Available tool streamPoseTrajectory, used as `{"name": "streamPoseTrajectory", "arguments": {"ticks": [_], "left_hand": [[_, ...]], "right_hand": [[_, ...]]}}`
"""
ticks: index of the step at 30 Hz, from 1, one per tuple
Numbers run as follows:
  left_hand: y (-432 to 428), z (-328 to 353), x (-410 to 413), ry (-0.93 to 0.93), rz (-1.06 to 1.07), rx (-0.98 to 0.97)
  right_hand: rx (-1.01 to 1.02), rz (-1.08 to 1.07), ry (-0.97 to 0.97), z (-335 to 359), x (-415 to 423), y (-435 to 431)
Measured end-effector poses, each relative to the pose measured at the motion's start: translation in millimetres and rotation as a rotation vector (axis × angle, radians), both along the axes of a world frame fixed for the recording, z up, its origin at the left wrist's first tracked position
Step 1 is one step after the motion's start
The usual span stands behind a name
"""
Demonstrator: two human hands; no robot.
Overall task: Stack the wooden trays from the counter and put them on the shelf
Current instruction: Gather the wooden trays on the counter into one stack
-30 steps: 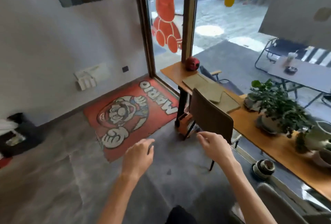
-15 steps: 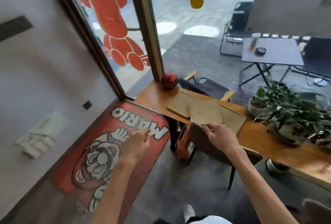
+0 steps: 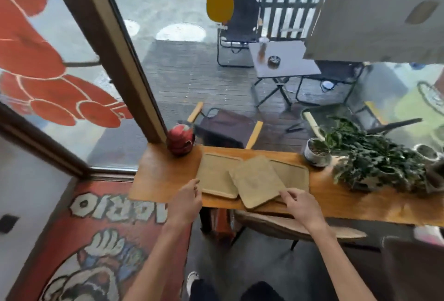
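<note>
Three pale wooden trays lie overlapping on the orange wooden counter by the window. The left tray and the right tray lie flat, and the middle tray rests tilted on top of both. My left hand hovers at the front left corner of the left tray, fingers apart, holding nothing. My right hand touches the front right corner of the middle tray with its fingertips. No shelf is in view.
A red round ornament stands at the counter's back left. Potted plants crowd the counter's right part. A chair back sits under the counter's front edge. A red Mario rug covers the floor at left. Glass panes stand behind the counter.
I have come up to the counter. Both hands moved forward from mid-air to the trays' front edge, the right one now at the middle tray's corner.
</note>
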State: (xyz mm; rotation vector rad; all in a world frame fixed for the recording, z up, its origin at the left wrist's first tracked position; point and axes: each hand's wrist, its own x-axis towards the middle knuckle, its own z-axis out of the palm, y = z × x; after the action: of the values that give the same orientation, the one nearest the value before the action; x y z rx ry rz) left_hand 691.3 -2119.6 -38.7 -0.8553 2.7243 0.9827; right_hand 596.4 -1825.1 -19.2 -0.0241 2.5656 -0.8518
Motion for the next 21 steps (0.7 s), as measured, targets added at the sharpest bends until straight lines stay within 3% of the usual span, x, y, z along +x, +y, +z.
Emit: {"name": "streamPoseTrajectory", "arguments": {"ticks": [8,14,21], "left_hand": [[-20.0,-20.9,-91.5,-0.134,-0.115,0.0],[-28.4,-30.3,-129.1,-0.224,0.034,0.049],[-63.5,-65.9,-147.7,-0.315,0.056,0.12]], "right_hand": [[0.024,-0.171,-0.023,-23.4,-45.8,0.7],[0.021,-0.033,-0.126,-62.3,-112.0,-35.9],[0.131,0.045,-0.083,-92.3,-151.3,-112.9]]}}
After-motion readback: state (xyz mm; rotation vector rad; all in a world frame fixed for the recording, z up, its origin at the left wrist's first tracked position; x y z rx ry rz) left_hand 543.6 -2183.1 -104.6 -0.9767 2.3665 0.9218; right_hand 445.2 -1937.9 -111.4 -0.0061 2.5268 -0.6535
